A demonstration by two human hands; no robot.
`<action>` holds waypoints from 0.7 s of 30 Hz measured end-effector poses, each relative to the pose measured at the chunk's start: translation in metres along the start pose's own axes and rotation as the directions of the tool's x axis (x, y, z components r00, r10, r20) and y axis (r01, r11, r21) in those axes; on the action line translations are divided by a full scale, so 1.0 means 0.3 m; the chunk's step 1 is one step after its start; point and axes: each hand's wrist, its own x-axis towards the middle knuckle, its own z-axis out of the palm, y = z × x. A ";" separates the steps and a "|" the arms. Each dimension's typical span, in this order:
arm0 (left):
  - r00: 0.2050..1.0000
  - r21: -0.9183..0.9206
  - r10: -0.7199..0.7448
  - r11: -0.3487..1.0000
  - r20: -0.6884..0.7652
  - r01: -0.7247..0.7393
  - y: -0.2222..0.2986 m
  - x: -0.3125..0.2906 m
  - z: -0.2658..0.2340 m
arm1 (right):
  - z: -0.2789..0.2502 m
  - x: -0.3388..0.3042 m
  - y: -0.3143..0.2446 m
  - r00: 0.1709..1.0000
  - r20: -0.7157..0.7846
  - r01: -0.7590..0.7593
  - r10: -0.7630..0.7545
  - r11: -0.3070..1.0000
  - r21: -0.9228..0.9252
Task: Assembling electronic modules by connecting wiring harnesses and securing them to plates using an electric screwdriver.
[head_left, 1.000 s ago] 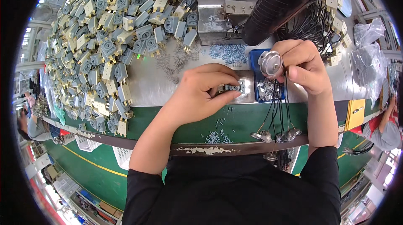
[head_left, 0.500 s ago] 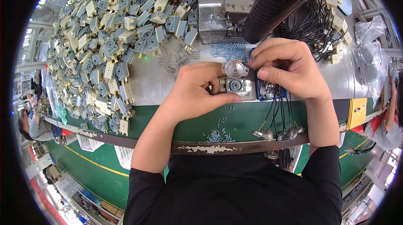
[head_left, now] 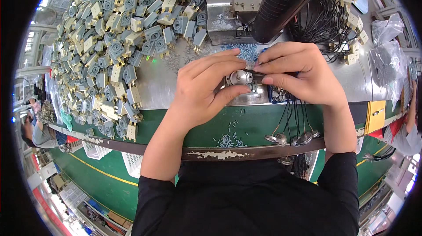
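A round metal cap with side ears [head_left: 239,77] sits over a grey plastic block [head_left: 253,89] on the bench, covering most of it. My left hand [head_left: 206,86] is closed round the cap and block from the left, index finger behind and thumb in front. From the right, my right hand [head_left: 303,73] pinches a black wire [head_left: 258,73] beside the cap. Its fingertips partly hide the wire, and I cannot tell exactly where it joins the cap. Under the right hand stands a blue box of small metal parts [head_left: 278,95].
Grey and cream blocks [head_left: 110,51] pile up on the left. Blue screws [head_left: 241,52] lie behind my hands, more screws [head_left: 228,141] at the front edge. A black tool column [head_left: 281,7] slants overhead. Wired metal caps [head_left: 303,138] hang at the front; black cables [head_left: 312,25] lie back right.
The metal cap has come down and nearer, over the grey block that lay exposed before. My left fingers have shifted from the block to round the cap; the right hand moved slightly left.
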 end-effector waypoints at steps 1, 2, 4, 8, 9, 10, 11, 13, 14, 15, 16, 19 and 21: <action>1.000 0.002 -0.002 1.000 0.000 0.002 0.003 -0.007 -0.003 | 0.002 -0.002 -0.014 1.000 0.012 0.000 0.000 0.997 -0.083; 0.998 0.009 -0.054 0.999 0.039 0.054 0.010 -0.016 -0.006 | 0.004 -0.005 -0.025 1.000 0.023 0.002 0.002 0.986 -0.166; 0.991 0.018 -0.105 0.994 0.078 0.104 0.012 -0.020 -0.003 | 0.002 -0.010 -0.036 0.998 0.064 -0.004 0.017 0.981 -0.192; 0.986 -0.011 -0.087 0.996 0.141 0.089 -0.002 -0.031 0.027 | -0.004 -0.024 -0.051 0.981 0.161 -0.057 0.105 0.959 -0.276; 0.983 -0.033 -0.095 0.994 0.156 0.102 -0.005 -0.036 0.038 | -0.005 -0.027 -0.052 0.982 0.160 -0.056 0.104 0.960 -0.276; 0.983 -0.032 -0.096 0.994 0.156 0.102 -0.010 -0.039 0.047 | -0.006 -0.028 -0.053 0.977 0.175 -0.065 0.118 0.956 -0.285; 0.985 -0.052 -0.084 0.994 0.153 0.093 -0.017 -0.043 0.056 | -0.005 -0.029 -0.053 0.973 0.190 -0.072 0.132 0.953 -0.293; 0.986 -0.074 -0.071 0.994 0.151 0.083 -0.025 -0.049 0.072 | -0.002 -0.033 -0.056 0.970 0.190 -0.082 0.149 0.944 -0.319; 0.983 -0.101 -0.102 0.988 0.154 0.119 -0.027 -0.053 0.078 | 0.000 -0.034 -0.057 0.968 0.191 -0.091 0.164 0.934 -0.344; 0.978 -0.128 -0.134 0.980 0.159 0.155 -0.028 -0.054 0.082 | 0.005 -0.035 -0.056 0.967 0.191 -0.092 0.166 0.934 -0.345; 0.978 -0.129 -0.134 0.979 0.159 0.155 -0.025 -0.055 0.085 | 0.013 -0.035 -0.053 0.963 0.195 -0.101 0.184 0.922 -0.374; 0.968 -0.172 -0.195 0.960 0.158 0.221 -0.012 -0.050 0.080 | 0.021 -0.035 -0.055 0.959 0.201 -0.101 0.201 0.901 -0.421; 0.967 -0.189 -0.190 0.957 0.171 0.221 -0.007 -0.039 0.072 | 0.022 -0.037 -0.057 0.958 0.202 -0.095 0.202 0.892 -0.442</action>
